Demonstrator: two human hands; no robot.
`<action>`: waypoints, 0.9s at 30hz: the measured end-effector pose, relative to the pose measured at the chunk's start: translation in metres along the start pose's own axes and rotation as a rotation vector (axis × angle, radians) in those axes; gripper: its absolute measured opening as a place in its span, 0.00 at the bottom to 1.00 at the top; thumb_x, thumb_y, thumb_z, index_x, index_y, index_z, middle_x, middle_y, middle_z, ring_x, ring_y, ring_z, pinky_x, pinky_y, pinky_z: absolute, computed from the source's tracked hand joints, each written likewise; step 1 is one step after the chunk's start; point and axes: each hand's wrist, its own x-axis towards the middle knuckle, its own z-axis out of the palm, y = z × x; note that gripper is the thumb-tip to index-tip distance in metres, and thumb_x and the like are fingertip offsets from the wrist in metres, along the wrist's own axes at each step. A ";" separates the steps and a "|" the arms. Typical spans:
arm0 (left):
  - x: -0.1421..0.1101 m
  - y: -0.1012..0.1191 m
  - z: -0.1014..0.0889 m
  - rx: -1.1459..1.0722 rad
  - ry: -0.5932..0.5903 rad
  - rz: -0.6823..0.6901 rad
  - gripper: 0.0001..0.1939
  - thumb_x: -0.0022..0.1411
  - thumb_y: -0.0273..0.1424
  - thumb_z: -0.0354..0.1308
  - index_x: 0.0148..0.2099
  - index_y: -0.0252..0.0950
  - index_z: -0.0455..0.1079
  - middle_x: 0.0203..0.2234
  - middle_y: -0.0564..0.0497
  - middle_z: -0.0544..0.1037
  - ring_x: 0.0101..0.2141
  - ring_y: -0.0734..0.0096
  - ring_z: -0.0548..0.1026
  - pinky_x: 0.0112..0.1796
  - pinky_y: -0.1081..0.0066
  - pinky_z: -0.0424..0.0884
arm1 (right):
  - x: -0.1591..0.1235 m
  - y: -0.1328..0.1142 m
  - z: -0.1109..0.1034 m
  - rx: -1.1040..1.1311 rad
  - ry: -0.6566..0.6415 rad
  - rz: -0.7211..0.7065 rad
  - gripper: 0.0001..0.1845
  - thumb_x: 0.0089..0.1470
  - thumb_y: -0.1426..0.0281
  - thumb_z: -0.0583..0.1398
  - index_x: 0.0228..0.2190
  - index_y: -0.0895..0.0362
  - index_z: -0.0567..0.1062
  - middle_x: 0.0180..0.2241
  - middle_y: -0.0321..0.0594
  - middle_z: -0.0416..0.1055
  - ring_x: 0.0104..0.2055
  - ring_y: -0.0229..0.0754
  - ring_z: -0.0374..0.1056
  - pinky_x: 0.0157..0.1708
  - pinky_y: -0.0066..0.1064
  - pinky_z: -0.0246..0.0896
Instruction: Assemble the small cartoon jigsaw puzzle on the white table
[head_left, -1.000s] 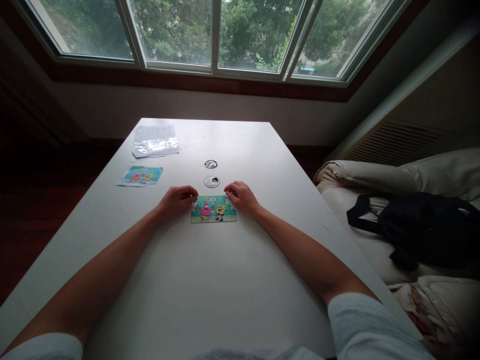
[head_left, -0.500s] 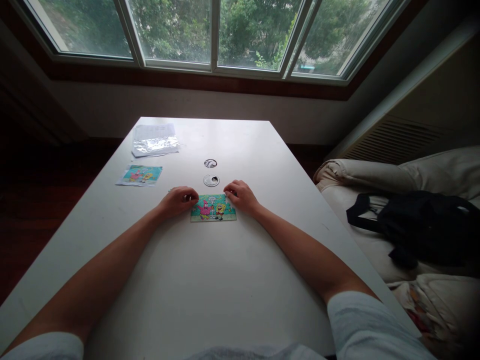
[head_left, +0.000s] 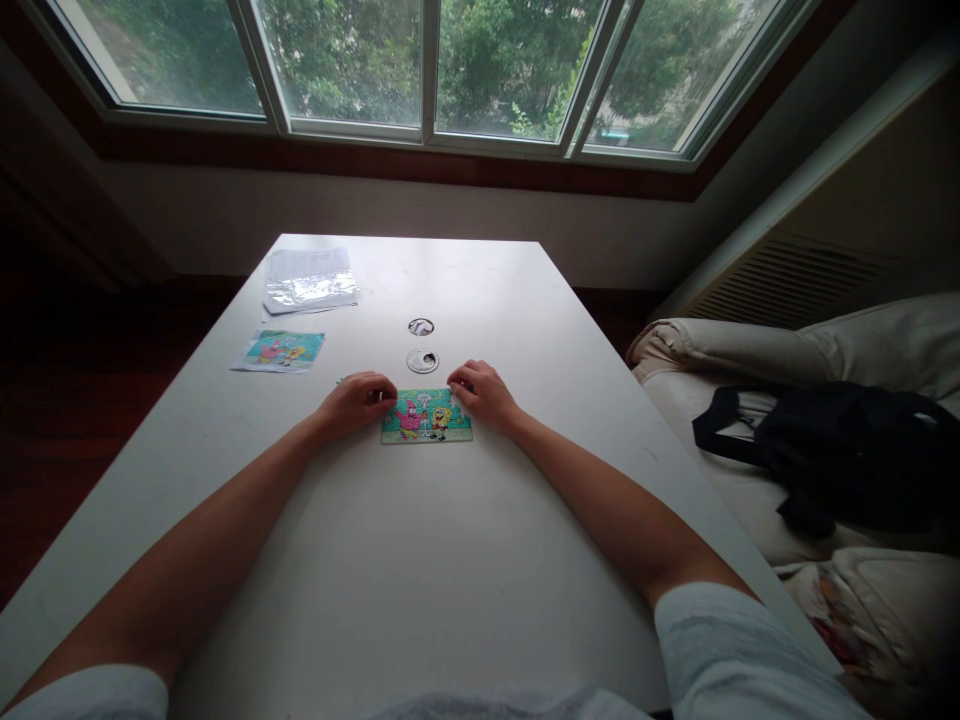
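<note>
Handling the puzzle (head_left: 426, 418): lies flat on the tabletop (head_left: 427, 580), with the left hand (head_left: 360, 398) at its far left corner and the right hand (head_left: 484, 390) at its far right.
Step in hand: judged to be setting or aligning the corner pieces.
Next move: judged to call for light, level fingertip pressure, sparing the joints already locked.
Left fingers: curled, tips drawn narrow; whether they hold a piece cannot be told.
Right fingers: bent, tips low over the corner; a pale patch shows beside them, grip not determinable.
Puzzle surface: thin rectangular panel, printed cartoon figures in pink and yellow on green-blue.
Round fittings: near disc (head_left: 423, 361) just beyond the puzzle, ring-shaped with a dark opening; far disc (head_left: 421, 327) beyond that, partly reflective.
Picture sheet (head_left: 283, 351): left of and beyond the puzzle, printed in similar colours, edges uneven.
Plastic sleeve (head_left: 311, 283): farther beyond, on the puzzle's left, glossy and creased.
Dark bag (head_left: 855, 450): well right of the puzzle, soft fabric, on a pale padded couch (head_left: 720, 345).
</note>
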 end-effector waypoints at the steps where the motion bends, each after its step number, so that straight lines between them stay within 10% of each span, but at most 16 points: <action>1: 0.000 0.000 0.000 0.000 -0.001 0.004 0.06 0.62 0.32 0.58 0.37 0.38 0.76 0.27 0.53 0.74 0.28 0.72 0.69 0.31 0.72 0.65 | 0.000 0.000 0.000 0.000 -0.001 0.000 0.06 0.62 0.70 0.60 0.36 0.52 0.80 0.37 0.41 0.73 0.43 0.46 0.65 0.47 0.39 0.58; 27: 0.002 -0.001 0.005 0.076 -0.015 0.032 0.07 0.65 0.33 0.56 0.37 0.39 0.74 0.30 0.51 0.73 0.32 0.67 0.69 0.34 0.69 0.66 | 0.000 0.001 0.000 -0.006 -0.011 0.004 0.06 0.61 0.71 0.61 0.36 0.51 0.80 0.37 0.41 0.73 0.44 0.46 0.65 0.47 0.39 0.59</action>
